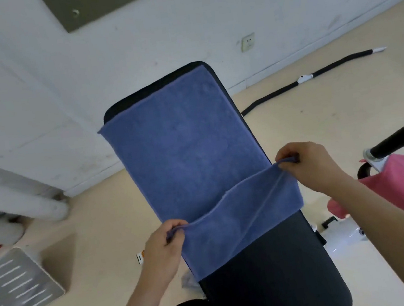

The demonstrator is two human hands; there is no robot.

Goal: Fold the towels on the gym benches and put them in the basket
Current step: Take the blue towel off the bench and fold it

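Though slack, towel (183, 155) edge between hands (163, 245) (310, 164)

Scuffed white wall (179, 27) up top, with a socket (248, 41) low down and a grey-green panel (99, 2) higher. Pale beige floor (295, 127) below. Black padded bar (277, 90) lying near the skirting on the right, fat white pipes (10, 203) plus a slotted metal plate (14, 280) off left.
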